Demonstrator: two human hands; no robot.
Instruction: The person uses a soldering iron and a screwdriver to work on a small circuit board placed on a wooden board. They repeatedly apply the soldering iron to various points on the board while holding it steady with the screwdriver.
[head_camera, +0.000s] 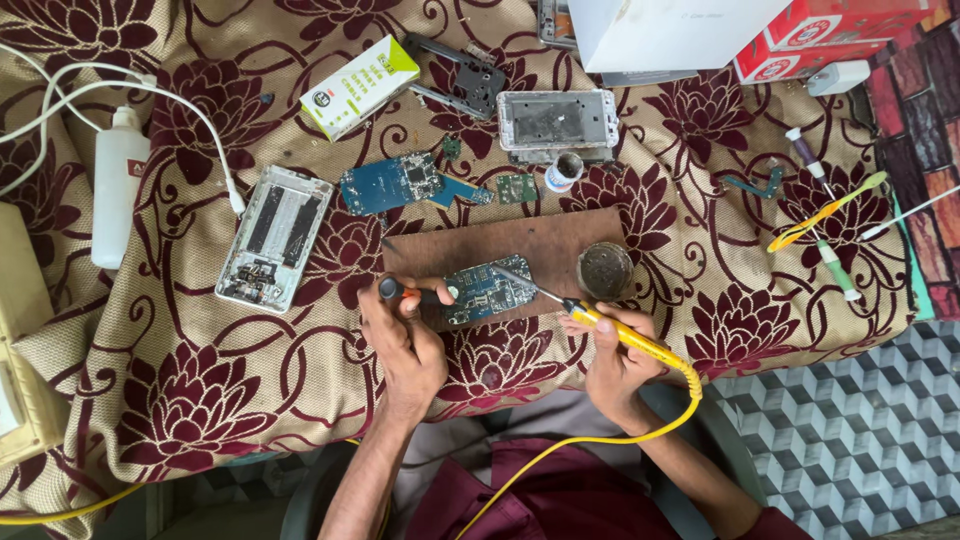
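A blue circuit board (484, 288) lies on a brown wooden board (500, 245) near the table's front edge. My left hand (405, 335) grips a black-handled tool (405, 292) and presses it against the circuit board's left end. A yellow soldering iron (625, 335) is in my right hand (615, 365). Its metal tip (520, 281) rests on the circuit board. The iron's yellow cord (600, 435) loops down over my lap.
A round dark tin (605, 270) sits on the wooden board's right end. Behind it lie another blue circuit board (392, 182), two phone frames (275, 235) (557, 120), a small pot (565, 172), a green-white box (358, 85), a white bottle (118, 185) and tools (825, 215).
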